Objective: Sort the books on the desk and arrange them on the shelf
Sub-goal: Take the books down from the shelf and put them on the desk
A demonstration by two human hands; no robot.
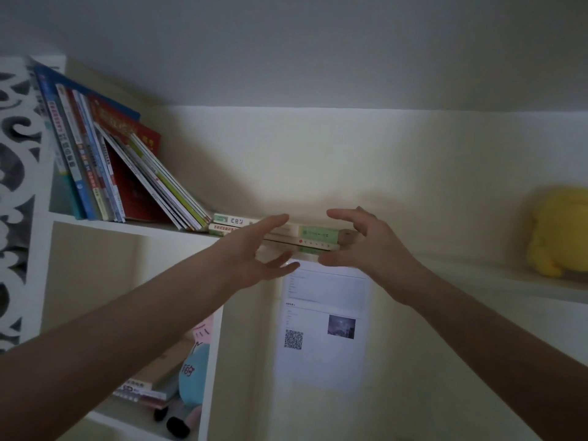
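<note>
While flat, book stack (315, 236) between open, empty left hand (251, 253) and right hand (373, 246)

glossy paper books (273, 232), matt shelf (133, 226) (painted), plush toy (556, 232)

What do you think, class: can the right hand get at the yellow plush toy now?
Probably yes: the right hand seems to hold nothing, and no object shows along the shelf between it and the yellow plush toy.
</note>
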